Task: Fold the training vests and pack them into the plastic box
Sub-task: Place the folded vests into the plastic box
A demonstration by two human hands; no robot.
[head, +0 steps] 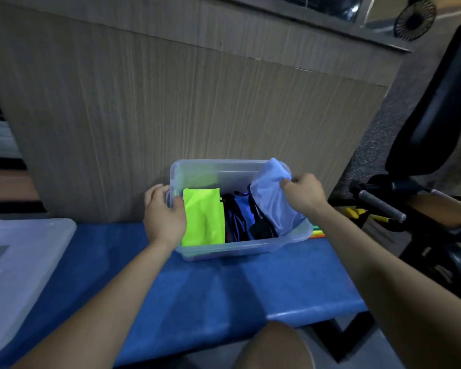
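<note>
I am looking down at the plastic box [298, 234] sitting on the blue bench [224, 288]. My right hand [305, 193] is pinching the top of a folded light blue vest [274, 198]. The fingers are closed tight on the cloth. The vest is standing tall at the right end of the box, and its top is sticking up past the box's rim. Its long way is running up and down, so I think it needs to be pushed straight down into the box.

My left hand [164, 211] is wrapping around the left end of the box, thumb inside and fingers outside, holding the box steady. It is touching the yellow-green vest [202, 219] lying at that end. In the middle of the box there are dark blue vests [240, 217].

The right hand is the closer one for the push. The lid [19, 259] is lying well to the left of the box.
</note>
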